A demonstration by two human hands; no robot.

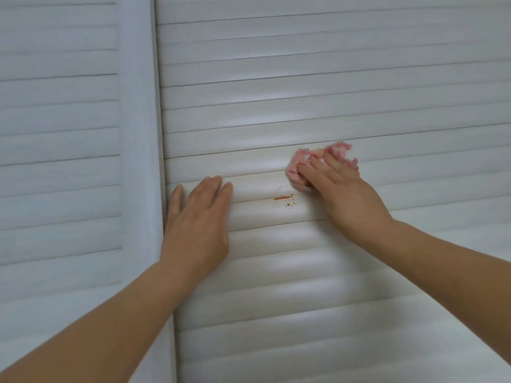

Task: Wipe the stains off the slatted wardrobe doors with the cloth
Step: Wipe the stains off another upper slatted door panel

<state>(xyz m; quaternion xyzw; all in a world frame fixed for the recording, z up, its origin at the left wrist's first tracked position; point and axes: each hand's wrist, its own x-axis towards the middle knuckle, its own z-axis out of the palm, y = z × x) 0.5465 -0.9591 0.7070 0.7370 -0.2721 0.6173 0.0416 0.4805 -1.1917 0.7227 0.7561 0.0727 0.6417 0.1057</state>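
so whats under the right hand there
A bunched pink cloth sits under the right hand, pressed against the slatted door. The orange stain lies uncovered just left of it. Whatever is beneath the cloth is hidden.

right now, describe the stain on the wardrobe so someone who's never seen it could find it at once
Start at the white slatted wardrobe door on the right of the vertical frame post. Look between the flat left hand and the right hand pressing a crumpled pink cloth. The small orange streak with scattered droplets is the only coloured mark on the slats.
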